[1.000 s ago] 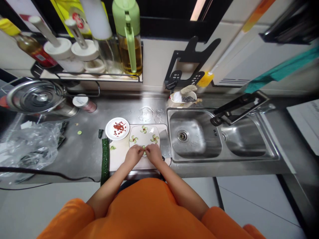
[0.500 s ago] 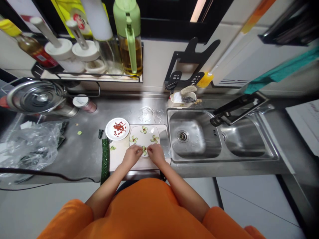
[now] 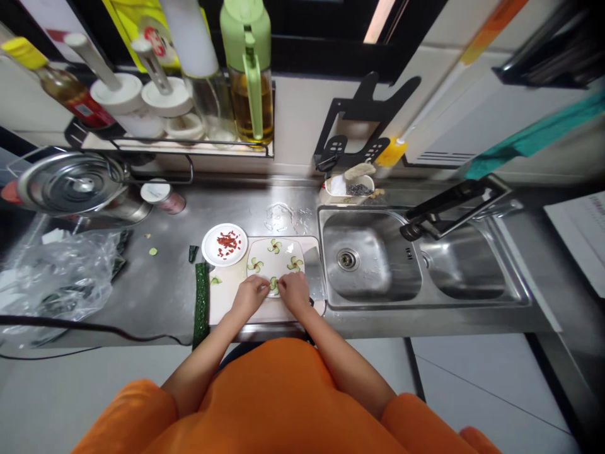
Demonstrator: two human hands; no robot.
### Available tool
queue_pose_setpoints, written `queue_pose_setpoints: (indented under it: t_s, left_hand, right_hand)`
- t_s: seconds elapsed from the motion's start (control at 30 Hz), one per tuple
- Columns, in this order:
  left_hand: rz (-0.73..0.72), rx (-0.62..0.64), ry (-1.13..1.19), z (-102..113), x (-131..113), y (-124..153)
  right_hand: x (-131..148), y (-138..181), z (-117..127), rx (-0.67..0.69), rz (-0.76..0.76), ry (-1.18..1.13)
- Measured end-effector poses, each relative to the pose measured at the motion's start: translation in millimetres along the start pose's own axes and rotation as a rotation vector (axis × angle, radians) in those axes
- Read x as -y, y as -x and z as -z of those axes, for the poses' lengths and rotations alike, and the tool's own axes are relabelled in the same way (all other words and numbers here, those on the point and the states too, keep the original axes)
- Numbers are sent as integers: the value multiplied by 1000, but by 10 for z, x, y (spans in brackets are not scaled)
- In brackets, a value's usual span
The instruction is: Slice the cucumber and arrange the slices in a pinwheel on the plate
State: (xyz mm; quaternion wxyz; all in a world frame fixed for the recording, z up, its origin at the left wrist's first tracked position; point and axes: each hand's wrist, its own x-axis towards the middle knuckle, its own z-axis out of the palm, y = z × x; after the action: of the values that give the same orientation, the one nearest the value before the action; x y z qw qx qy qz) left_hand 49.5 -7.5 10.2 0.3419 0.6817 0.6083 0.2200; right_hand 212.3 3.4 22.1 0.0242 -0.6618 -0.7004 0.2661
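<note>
A white square plate [image 3: 278, 255] lies on a pale cutting board [image 3: 225, 296] at the counter's front edge. Three pinwheel flowers of cucumber slices with red centres sit on its far half. My left hand [image 3: 250, 295] and my right hand [image 3: 293, 292] meet over the plate's near edge, fingertips touching a further cucumber flower [image 3: 273, 285] between them. A small round white dish of red bits [image 3: 224, 244] stands just left of the plate. A long dark green cucumber strip [image 3: 201, 304] lies along the board's left side.
A double steel sink [image 3: 373, 260] with a black tap [image 3: 449, 205] lies to the right. A clear plastic bag [image 3: 61, 277] and a steel pot lid [image 3: 70, 186] are at the left. Oil bottles and jars stand on a rack [image 3: 189, 142] behind. A black cable [image 3: 94, 328] runs along the counter's front.
Both hands stay at the plate's near edge; they parted slightly, showing the cucumber flower between them, then closed in on it again. The view shifted a little.
</note>
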Motion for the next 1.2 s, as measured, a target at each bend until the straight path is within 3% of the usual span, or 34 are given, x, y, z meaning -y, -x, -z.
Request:
queue_pose_setpoints:
  t_s: [0.3, 0.53, 1.2]
  left_hand:
    - [-27, -33, 15, -5, -9, -5]
    - [-61, 49, 62, -38, -33, -5]
    - [-86, 74, -49, -86, 16, -20]
  right_hand:
    - [-59, 24, 7, -35, 133, 24]
    - [-3, 56, 46, -24, 235, 135]
    - [-25, 62, 41, 3, 174, 40]
